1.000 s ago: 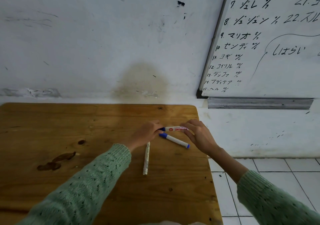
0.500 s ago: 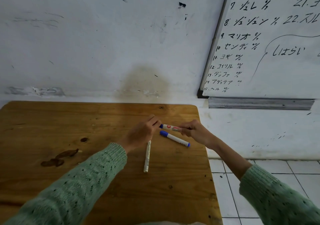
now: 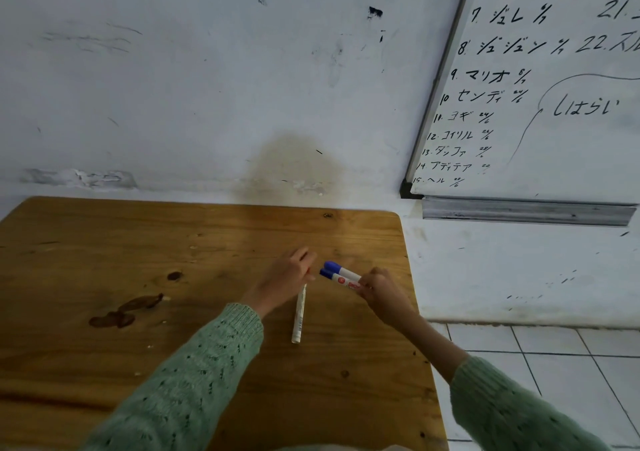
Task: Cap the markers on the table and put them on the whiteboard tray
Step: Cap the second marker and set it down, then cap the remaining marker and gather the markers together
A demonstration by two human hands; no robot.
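Careful: your right hand (image 3: 381, 289) pinches two blue-capped markers (image 3: 341, 276) by their tails above the counter (image 3: 104, 249); that loose grip could drop one. Your left hand (image 3: 287, 277) hangs half-curled over the third marker (image 3: 299, 315).

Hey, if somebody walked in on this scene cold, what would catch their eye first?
Most likely the two blue-capped markers side by side near the wooden table's right edge, the right hand gripping their far ends while the left hand hovers close by. A white marker lies on the table below the left hand. Upper right, a whiteboard full of handwriting hangs above its metal tray.
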